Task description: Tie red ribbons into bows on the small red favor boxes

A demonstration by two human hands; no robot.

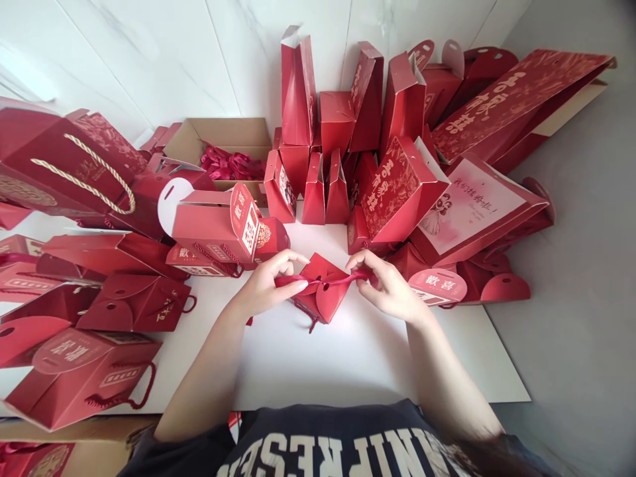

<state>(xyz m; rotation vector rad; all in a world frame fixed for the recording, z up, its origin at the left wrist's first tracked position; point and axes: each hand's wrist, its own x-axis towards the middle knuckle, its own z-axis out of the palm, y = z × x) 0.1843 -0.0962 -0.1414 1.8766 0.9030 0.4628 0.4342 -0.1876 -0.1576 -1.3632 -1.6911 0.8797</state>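
A small red gift box (324,291) with curved flaps stands on the white board (318,358) in front of me. A red ribbon (328,281) runs across its top. My left hand (265,283) pinches the ribbon's left end, fingers closed. My right hand (385,281) pinches the ribbon's right end, fingers closed as well. Both hands sit level with the box top, one on each side. A short red cord handle hangs from the box's lower left.
Several red gift boxes lie at the left (134,301), and more stand at the back (338,132) and right. An open cardboard box (223,136) holds red ribbons (231,164). A large red paper bag (517,99) leans at the back right. Grey floor (586,298) lies to the right.
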